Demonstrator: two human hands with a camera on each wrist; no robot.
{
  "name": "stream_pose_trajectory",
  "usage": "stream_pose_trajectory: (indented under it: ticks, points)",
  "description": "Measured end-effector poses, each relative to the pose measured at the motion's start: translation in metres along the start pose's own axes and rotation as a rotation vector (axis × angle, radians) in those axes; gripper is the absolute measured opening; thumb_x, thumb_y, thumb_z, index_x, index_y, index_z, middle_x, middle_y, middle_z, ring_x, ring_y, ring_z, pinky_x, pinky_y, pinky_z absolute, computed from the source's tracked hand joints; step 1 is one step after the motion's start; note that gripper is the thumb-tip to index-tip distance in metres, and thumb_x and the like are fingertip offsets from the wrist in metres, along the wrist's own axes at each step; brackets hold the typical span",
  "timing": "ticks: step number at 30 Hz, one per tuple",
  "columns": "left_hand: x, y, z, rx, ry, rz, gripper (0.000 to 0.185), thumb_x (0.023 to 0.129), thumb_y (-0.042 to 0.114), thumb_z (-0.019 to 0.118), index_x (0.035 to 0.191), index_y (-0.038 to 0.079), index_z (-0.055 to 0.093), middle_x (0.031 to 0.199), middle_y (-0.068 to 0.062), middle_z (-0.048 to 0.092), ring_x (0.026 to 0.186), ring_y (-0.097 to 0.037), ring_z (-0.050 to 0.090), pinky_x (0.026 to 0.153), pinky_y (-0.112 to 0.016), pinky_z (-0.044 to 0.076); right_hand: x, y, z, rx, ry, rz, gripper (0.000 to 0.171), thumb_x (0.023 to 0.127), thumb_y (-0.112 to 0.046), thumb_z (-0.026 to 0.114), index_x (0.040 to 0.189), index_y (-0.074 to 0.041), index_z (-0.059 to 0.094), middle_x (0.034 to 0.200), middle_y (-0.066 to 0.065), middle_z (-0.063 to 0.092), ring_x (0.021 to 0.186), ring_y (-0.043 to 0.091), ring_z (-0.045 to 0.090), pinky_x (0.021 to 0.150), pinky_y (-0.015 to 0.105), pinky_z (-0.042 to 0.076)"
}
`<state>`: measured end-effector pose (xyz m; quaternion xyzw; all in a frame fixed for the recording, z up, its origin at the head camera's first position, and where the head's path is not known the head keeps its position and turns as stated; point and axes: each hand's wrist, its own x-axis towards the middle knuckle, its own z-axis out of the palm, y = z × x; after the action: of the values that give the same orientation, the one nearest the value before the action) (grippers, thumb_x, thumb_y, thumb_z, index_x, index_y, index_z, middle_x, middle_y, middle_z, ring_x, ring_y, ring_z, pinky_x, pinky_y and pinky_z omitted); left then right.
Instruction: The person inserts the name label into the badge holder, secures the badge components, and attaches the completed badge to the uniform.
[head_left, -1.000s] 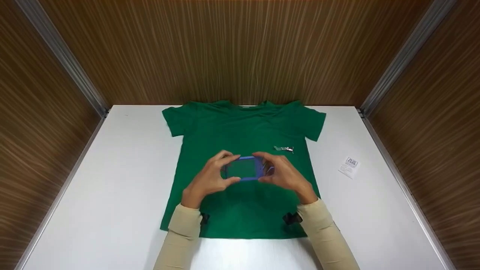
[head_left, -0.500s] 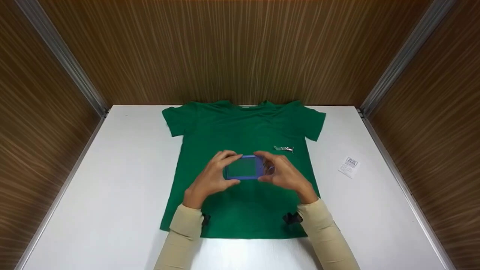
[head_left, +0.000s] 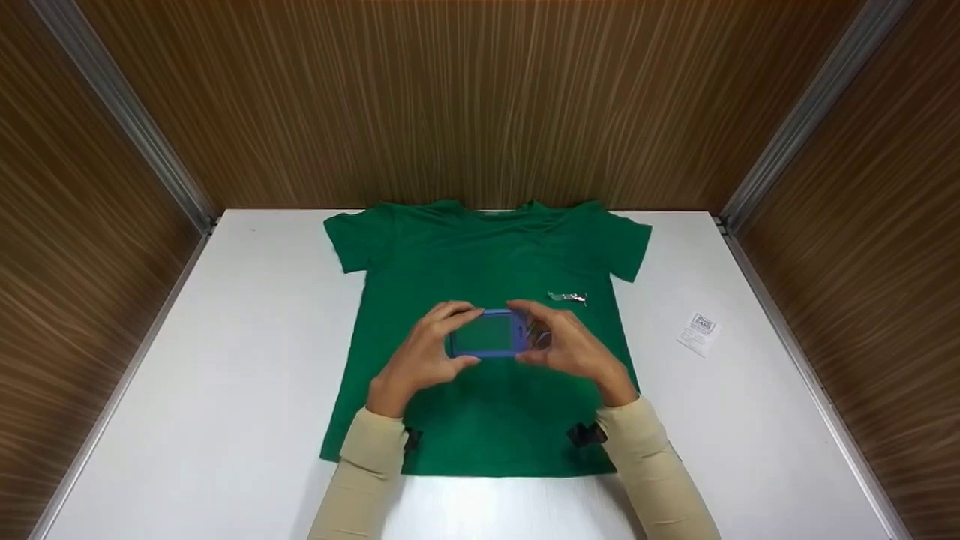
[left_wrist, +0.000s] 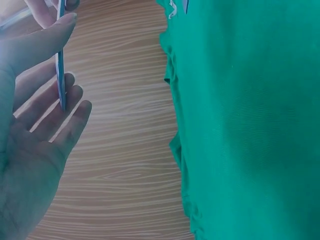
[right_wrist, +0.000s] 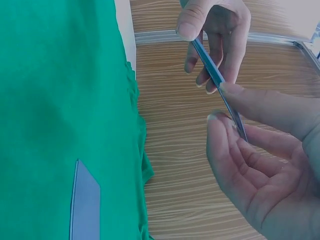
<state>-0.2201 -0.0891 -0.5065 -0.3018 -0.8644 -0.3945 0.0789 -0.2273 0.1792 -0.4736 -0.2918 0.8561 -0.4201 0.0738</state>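
Blue-framed holder (head_left: pixel 487 334), ends hidden by both hands' grip.

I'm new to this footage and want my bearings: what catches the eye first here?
A green T-shirt lies spread flat in the middle of the white table. Above it, the left hand and right hand pinch a thin blue-framed card holder by its ends. A small white label lies on the table right of the shirt.
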Motion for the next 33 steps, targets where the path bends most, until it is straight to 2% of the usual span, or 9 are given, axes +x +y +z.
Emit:
stream_pose_trajectory:
  ticks: [6,15,20,24,30,33]
  points:
    - [-0.002,-0.002,-0.001,0.016,0.005,-0.014,0.067,0.083,0.017,0.088,0.144,0.01,0.061,0.143,-0.013,0.059,0.131,-0.031,0.056,0.111,-0.053,0.048,-0.002,0.004,-0.008,-0.013,-0.001,-0.022,0.076,0.087,-0.011,0.083,0.153,-0.008,0.046,0.118,0.023,0.068,0.096,0.031,0.071,0.083,0.056,0.062]
    - [-0.002,-0.002,-0.002,0.023,0.014,-0.002,0.067,0.083,0.015,0.088,0.144,0.008,0.061,0.142,-0.013,0.06,0.132,-0.032,0.056,0.112,-0.054,0.047,-0.01,0.011,-0.026,-0.056,0.033,0.013,0.067,0.09,-0.009,0.079,0.15,-0.007,0.05,0.121,0.024,0.068,0.098,0.033,0.072,0.082,0.048,0.062]
    - [-0.002,-0.003,-0.003,0.026,-0.001,-0.02,0.066,0.085,0.017,0.086,0.145,0.01,0.06,0.143,-0.013,0.059,0.134,-0.033,0.056,0.113,-0.055,0.047,-0.018,0.021,-0.04,-0.065,0.071,0.066,0.063,0.091,-0.009,0.079,0.148,-0.006,0.053,0.121,0.02,0.069,0.102,0.035,0.071,0.085,0.05,0.06]
    - [-0.001,-0.003,-0.005,0.021,-0.001,-0.03,0.066,0.085,0.016,0.086,0.145,0.01,0.06,0.144,-0.014,0.059,0.134,-0.034,0.055,0.113,-0.055,0.047,-0.027,0.037,-0.052,-0.074,0.112,0.109,0.06,0.09,-0.007,0.078,0.145,-0.004,0.055,0.12,0.019,0.07,0.104,0.039,0.07,0.088,0.056,0.058]
    - [-0.003,-0.003,-0.007,0.02,0.002,-0.022,0.066,0.085,0.016,0.086,0.145,0.01,0.06,0.143,-0.014,0.059,0.133,-0.034,0.056,0.112,-0.054,0.047,-0.046,0.065,-0.077,-0.138,0.178,0.181,0.05,0.092,-0.003,0.075,0.139,0.001,0.059,0.118,0.027,0.069,0.103,0.04,0.071,0.086,0.052,0.06]
    - [-0.004,-0.003,-0.008,0.019,0.003,-0.028,0.066,0.085,0.016,0.086,0.145,0.009,0.06,0.143,-0.014,0.059,0.133,-0.034,0.056,0.112,-0.054,0.047,-0.055,0.075,-0.093,-0.178,0.202,0.235,0.045,0.093,-0.003,0.073,0.136,0.002,0.061,0.119,0.029,0.069,0.105,0.043,0.071,0.087,0.054,0.06]
